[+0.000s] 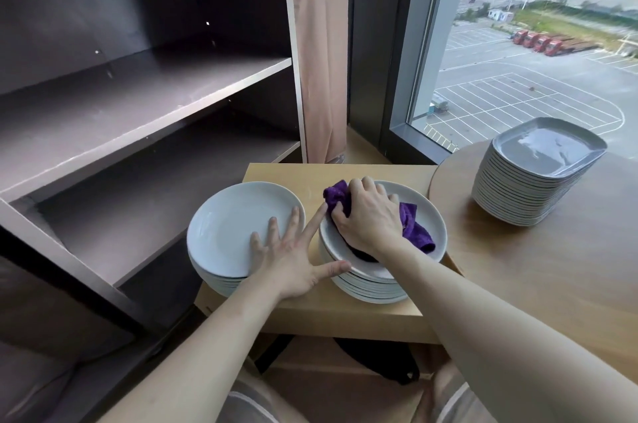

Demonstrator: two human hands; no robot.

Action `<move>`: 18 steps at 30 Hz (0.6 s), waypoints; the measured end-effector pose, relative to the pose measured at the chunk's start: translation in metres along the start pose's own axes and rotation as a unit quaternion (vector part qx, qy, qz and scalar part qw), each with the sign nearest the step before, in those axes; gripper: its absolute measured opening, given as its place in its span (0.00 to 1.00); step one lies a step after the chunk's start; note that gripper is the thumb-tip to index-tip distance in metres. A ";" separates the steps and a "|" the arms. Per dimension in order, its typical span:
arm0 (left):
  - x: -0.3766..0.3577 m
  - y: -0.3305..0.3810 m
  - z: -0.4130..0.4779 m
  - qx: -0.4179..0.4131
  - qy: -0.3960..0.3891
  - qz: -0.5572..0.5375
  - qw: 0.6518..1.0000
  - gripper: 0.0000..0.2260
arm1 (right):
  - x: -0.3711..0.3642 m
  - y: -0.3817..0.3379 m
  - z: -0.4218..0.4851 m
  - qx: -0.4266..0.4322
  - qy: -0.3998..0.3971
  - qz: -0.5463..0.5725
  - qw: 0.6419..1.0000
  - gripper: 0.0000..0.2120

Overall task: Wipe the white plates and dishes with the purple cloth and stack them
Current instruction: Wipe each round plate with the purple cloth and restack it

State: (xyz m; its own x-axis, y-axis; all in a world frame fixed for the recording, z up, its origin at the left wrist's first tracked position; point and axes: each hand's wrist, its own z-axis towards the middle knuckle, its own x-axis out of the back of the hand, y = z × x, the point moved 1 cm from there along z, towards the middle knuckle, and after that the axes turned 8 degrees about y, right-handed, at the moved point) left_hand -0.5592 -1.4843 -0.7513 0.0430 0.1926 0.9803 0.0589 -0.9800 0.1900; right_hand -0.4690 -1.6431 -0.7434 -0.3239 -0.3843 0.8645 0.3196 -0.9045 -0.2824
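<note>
Small wooden table as landmark: open dark shelving unit to its left, beige curtain behind it, window behind-right, round wooden table touching its right, black bag underneath.

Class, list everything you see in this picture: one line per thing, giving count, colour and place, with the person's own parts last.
Round plate stacks: two, white, side by side on the small table; left stack, right stack.
Square dish stack: one, white, on the round table at right.
Cloth: one, purple, on the right stack's top plate.
Small table: one, light wood, centre.
Round table: one, wood, right.
Shelf unit: one, dark brown, left.
Curtain: one, beige, beside the shelves.
Window: one, upper right, overlooking a car park.
Left hand: fingers spread, flat across both stacks.
Right hand: pressing the cloth.
</note>
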 end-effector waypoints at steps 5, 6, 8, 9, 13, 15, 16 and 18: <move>0.002 -0.001 -0.001 -0.002 -0.008 0.019 1.000 0.43 | 0.006 0.029 0.011 0.033 -0.002 -0.076 0.997 0.16; 0.001 -0.001 -0.001 -0.002 -0.007 0.022 1.000 0.43 | 0.009 0.037 0.013 0.034 -0.005 -0.090 0.995 0.16; 0.001 0.000 -0.001 -0.003 -0.006 0.025 1.000 0.43 | 0.015 0.050 0.012 0.048 -0.010 -0.123 0.991 0.16; 0.001 0.000 -0.001 -0.002 -0.007 0.025 1.000 0.44 | 0.018 0.055 0.011 0.054 -0.014 -0.137 0.989 0.16; 0.002 0.000 -0.001 -0.001 -0.006 0.024 1.000 0.44 | 0.029 0.062 0.000 0.040 -0.041 -0.127 0.990 0.18; 0.002 0.001 -0.001 -0.002 -0.004 0.026 1.000 0.44 | 0.034 0.060 -0.008 0.036 -0.050 -0.104 0.993 0.17; 0.002 0.001 -0.002 -0.002 -0.004 0.027 1.000 0.44 | 0.036 0.057 -0.012 0.039 -0.052 -0.093 0.994 0.16; 0.003 0.002 -0.002 -0.003 -0.005 0.032 0.999 0.45 | 0.040 0.052 -0.021 0.045 -0.064 -0.077 0.994 0.15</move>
State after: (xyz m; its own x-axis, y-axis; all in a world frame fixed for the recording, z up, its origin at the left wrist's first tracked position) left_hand -0.5609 -1.4854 -0.7480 0.0560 0.1306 0.9898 0.0507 -0.9905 0.1279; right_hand -0.4843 -1.7094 -0.7324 -0.2616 -0.2116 0.9417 0.3550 -0.9284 -0.1101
